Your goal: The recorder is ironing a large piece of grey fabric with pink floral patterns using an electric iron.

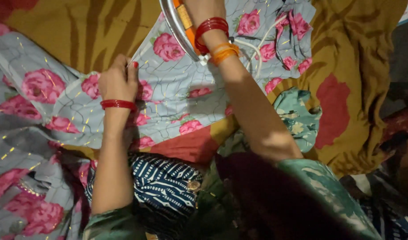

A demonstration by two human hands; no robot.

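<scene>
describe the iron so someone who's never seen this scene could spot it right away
Start from the grey fabric with pink roses spread over the mustard sheet. At its top edge, the right hand reaches to the iron, mostly cut off by the frame. It is the only hard, shiny thing: a curved silver edge with orange beside it and a white cord trailing.

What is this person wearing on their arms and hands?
The left hand has red-painted nails and one red bangle at the wrist. The right wrist carries stacked red bangles and orange ones; the right hand is cut off by the picture's edge. Both forearms are bare below green patterned sleeves.
</scene>
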